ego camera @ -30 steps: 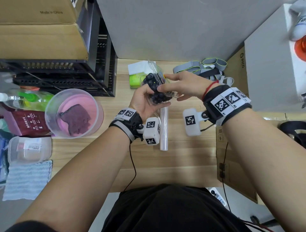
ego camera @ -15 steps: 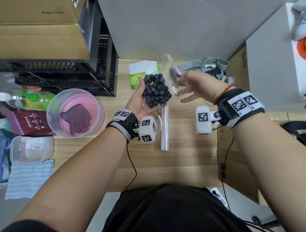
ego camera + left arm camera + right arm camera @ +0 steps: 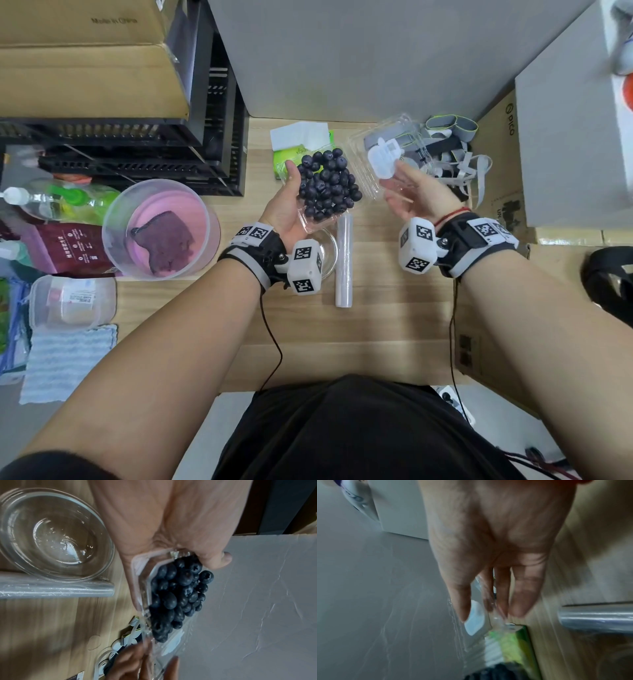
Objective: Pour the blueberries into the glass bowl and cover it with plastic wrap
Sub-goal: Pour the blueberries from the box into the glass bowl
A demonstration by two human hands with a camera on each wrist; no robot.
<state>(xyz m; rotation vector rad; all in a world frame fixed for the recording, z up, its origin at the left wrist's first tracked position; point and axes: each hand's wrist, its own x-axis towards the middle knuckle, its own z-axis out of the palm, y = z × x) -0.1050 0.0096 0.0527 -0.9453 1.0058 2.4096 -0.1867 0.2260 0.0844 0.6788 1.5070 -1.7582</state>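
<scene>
Wooden desk, head view, centre of frame. Nearest you: glass bowl (image 3: pixel 327 251), empty, mostly hidden under your left wrist, w/ the plastic wrap roll (image 3: pixel 344 258) touching its right side, long axis running away from you. Just above, your left hand (image 3: pixel 286 209) cups the clamshell tray (image 3: pixel 317 222), thumb curled over its edge, blueberries (image 3: pixel 327 185) heaped inside. Farther up-right, your right hand (image 3: pixel 411 193) pinches the flipped-back lid (image 3: pixel 383 154). Bowl sits directly below the tray; I'd judge the left hand tips toward you to pour.
</scene>
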